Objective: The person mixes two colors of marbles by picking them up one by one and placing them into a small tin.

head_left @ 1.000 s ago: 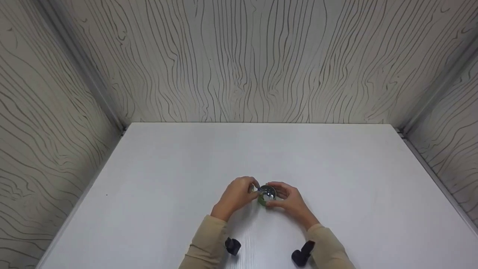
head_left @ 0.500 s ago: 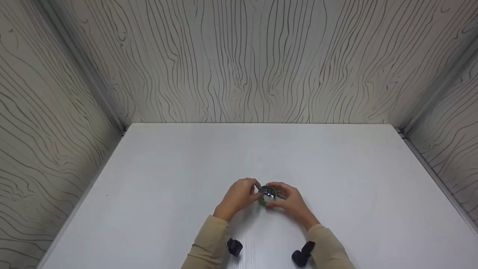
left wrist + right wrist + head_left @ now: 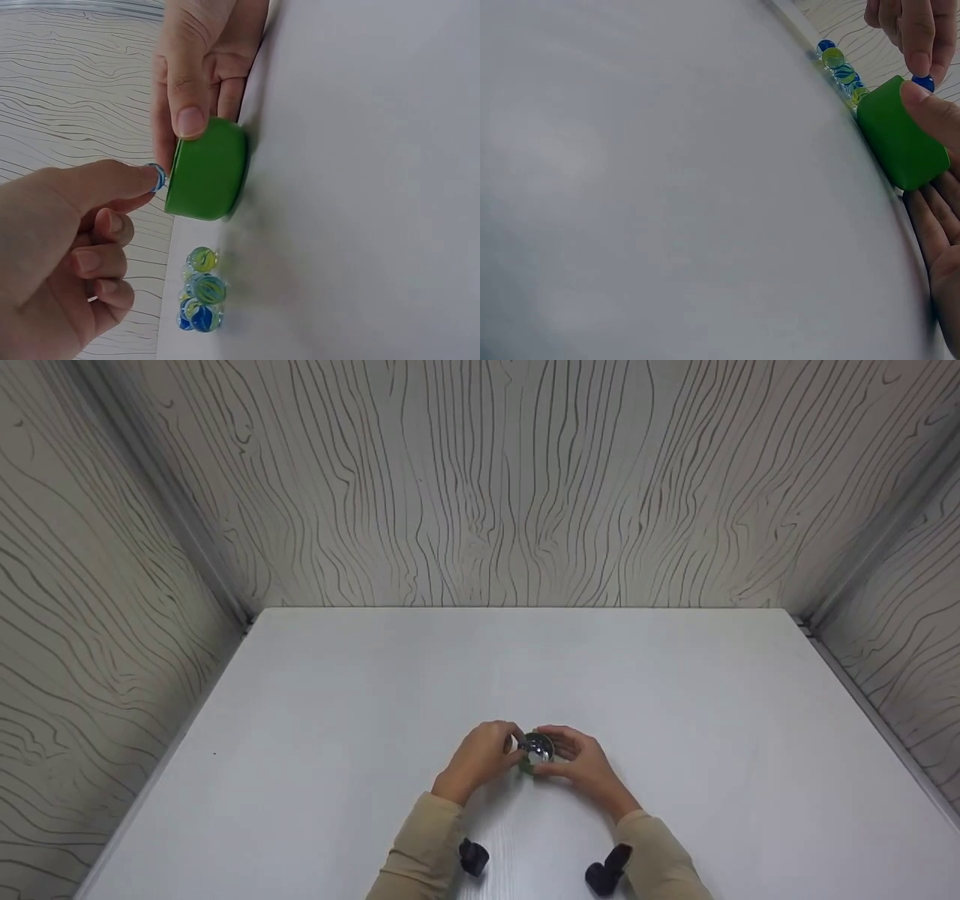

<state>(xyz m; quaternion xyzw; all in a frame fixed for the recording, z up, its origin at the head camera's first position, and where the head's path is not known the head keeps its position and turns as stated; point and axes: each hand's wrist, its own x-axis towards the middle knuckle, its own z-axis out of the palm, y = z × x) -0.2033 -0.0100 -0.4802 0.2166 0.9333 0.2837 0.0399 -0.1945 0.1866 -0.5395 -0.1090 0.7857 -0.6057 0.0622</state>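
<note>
A small green bowl [image 3: 206,172] with a shiny metallic inside stands on the white table, its mouth upward. My right hand [image 3: 581,757] holds it from the right side, thumb near the rim and fingers around the far side. Between thumb and forefinger my left hand [image 3: 480,754] pinches a blue glass marble [image 3: 157,178] at the bowl's rim. The other left fingers are curled loosely. In the left wrist view, several blue, green and yellow marbles [image 3: 206,289] lie in a cluster beside the bowl. The left hand hides them in the head view.
The white table [image 3: 360,682] extends around both hands. Behind it rises a wall [image 3: 480,487] with a wood-grain pattern. Black wrist cameras [image 3: 474,857] sit by both sleeves, low over the table.
My left hand has shifted slightly right and nearer to me, its fingertips closer over the bowl's left rim. The right hand and the bowl have stayed in place.
</note>
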